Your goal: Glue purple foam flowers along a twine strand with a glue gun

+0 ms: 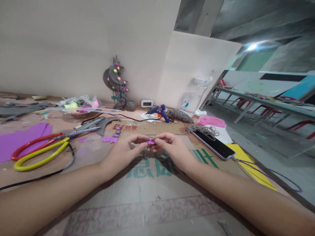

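Observation:
Between the fingertips of both hands is a small purple cutout (150,142), probably flower-shaped; the fingers cover most of it. My left hand (131,146) pinches it from the left, thumb towards me. From the other side my right hand (169,146) pinches it too, thumb and index finger closed. Both hands are held over a printed cardboard sheet (147,193). Just left of my left hand lie purple flower cutouts (110,139) and a short row of small grey and purple pieces (117,131).
Red-and-yellow-handled scissors (46,147) lie left, by purple sheets (19,141). A blue glue gun (161,112), grey yarn (179,115) and a clear bottle (194,95) stand behind. At right are a phone (214,144) and yellow sheet (248,164). A grey moon ornament (115,78) stands by the wall.

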A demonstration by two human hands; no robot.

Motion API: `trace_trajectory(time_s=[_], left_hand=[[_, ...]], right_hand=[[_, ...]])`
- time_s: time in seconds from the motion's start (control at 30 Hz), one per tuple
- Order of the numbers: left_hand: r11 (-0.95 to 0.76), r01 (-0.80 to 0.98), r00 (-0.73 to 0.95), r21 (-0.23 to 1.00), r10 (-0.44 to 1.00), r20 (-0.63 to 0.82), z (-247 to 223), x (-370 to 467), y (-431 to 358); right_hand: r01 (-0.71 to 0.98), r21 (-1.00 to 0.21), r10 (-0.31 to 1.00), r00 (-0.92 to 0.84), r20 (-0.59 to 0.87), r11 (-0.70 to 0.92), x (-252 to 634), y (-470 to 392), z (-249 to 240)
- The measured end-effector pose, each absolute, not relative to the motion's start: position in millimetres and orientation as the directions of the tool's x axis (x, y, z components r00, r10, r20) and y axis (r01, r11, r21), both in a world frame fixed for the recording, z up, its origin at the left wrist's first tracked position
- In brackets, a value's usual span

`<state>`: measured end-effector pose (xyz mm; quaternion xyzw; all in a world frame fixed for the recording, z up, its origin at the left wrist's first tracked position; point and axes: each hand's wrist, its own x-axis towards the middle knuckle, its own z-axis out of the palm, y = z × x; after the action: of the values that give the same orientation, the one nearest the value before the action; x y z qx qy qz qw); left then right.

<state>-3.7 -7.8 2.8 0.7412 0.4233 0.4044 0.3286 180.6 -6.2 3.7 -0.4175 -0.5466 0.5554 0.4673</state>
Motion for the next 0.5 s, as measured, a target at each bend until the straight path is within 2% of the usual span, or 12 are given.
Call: trace_trajectory(time_s=[0.13, 0.23, 0.4, 0.5], left_hand=[[-0.282, 0.178, 0.307, 0.943, 0.926, 0.219, 0.4, -2.0, -3.2], [-0.219, 0.105, 0.352, 0.970, 0.920, 0.170, -2.8, -0.7, -2.2], [-0.237, 0.113, 0.238, 0.965, 0.949, 0.205, -3.5, -0.3, -0.6], [-0.234, 0.159, 0.184, 0.959, 0.962, 0.204, -0.7, -1.3, 0.9]], right_hand=[[0.100, -0.978, 0.969, -0.185, 0.163, 0.183, 180.4, -8.5, 4.1], [0.198, -0.948, 0.956, -0.208, 0.208, 0.249, 179.1, -10.9, 4.3], [0.355, -0.870, 0.935, -0.228, 0.273, 0.341, 182.0, -11.9, 4.6], [0.491, -0.747, 0.893, -0.282, 0.350, 0.448, 187.1, -10.8, 3.3]])
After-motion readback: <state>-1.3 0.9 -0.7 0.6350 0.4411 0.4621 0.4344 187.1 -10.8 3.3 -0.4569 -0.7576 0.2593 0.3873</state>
